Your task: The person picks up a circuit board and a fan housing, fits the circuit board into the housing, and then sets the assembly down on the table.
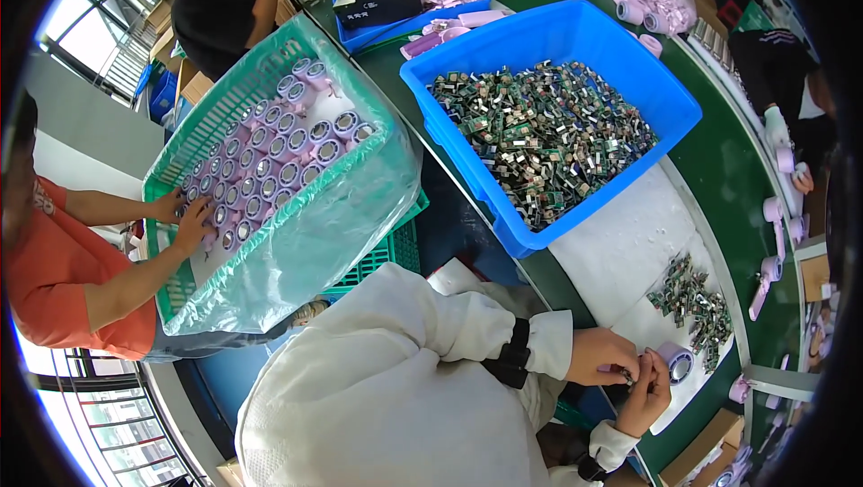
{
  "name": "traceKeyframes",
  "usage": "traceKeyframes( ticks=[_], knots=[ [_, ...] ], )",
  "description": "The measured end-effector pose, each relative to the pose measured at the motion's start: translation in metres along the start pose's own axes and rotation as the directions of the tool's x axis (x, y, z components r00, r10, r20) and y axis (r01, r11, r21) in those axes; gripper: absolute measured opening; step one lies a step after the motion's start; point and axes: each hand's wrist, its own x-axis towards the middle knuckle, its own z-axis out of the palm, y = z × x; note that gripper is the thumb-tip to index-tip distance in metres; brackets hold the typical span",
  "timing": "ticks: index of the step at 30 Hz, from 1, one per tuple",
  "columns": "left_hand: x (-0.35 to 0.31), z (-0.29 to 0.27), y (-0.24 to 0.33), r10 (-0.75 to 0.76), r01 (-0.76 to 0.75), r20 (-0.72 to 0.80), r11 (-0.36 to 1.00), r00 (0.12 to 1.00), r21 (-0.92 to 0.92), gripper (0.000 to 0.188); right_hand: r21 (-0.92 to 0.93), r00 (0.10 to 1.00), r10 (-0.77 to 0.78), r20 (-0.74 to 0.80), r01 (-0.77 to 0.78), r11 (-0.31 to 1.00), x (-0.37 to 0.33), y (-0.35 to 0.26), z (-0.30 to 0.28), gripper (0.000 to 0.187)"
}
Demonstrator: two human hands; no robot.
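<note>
Fingertips first. Left hand [600, 357]: thumb and fingers drawn in to a narrow pinch, a small dark circuit piece [627, 377] seemingly caught at the tips. Right hand [647, 394]: fingers bent, tips meeting the left's at the same spot; whether they share the grip on the piece, I cannot tell.

Just past the right fingers, over the white board [604, 264]: a purple housing [676, 363], round, its ringed end facing up and outward. Touching the fingers or only behind them, unclear; any wires too fine to make out.

Handling, by judgement: the piece looks almost weightless, stiff, easily dropped. Best taken by its edges, light pressure, tips kept off the soldered parts. The housing looks like smooth moulded plastic, light to middling, rigid, a little slippery; round the barrel is the sound hold, clear of the ringed face.

Further out on the board: a loose heap of circuit pieces [692, 307], tangled-looking, so single ones may snag. Beyond, a blue bin [643, 47] with many more like them, probably weighty as a whole.

To the left, a green basket [270, 45], lined with clear plastic, rows of purple housings standing inside. A co-worker in an orange shirt [85, 285] has both hands at its near side.
</note>
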Motion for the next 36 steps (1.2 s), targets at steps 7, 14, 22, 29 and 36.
traceKeyframes(
  ticks=[7, 14, 22, 29, 36],
  knots=[
    [-0.008, 0.020, -0.005, 0.400, -0.371, -0.022, 0.868, 0.916, 0.331, 0.027, -0.068, 0.997, 0.024, 0.070, -0.019, 0.998, -0.002, 0.005, -0.010, 0.019],
    [-0.001, 0.034, 0.004, 0.441, -0.365, -0.241, 0.881, 0.864, 0.302, 0.034, 0.107, 1.000, 0.024, 0.018, -0.026, 0.994, -0.010, -0.004, 0.002, 0.017],
    [0.007, 0.035, 0.006, 0.461, -0.315, -0.337, 0.858, 0.821, 0.405, 0.033, -0.082, 0.996, -0.071, -0.046, 0.067, 0.994, -0.017, -0.017, 0.012, 0.023],
    [0.013, 0.034, 0.003, 0.463, -0.318, -0.354, 0.861, 0.813, 0.397, 0.035, -0.161, 0.980, -0.189, -0.055, 0.178, 0.971, -0.015, -0.010, 0.013, 0.023],
    [0.011, 0.031, 0.005, 0.436, -0.307, -0.330, 0.874, 0.837, 0.377, 0.032, -0.218, 0.970, -0.241, -0.014, 0.233, 0.948, -0.010, -0.016, 0.008, 0.020]
  ],
)
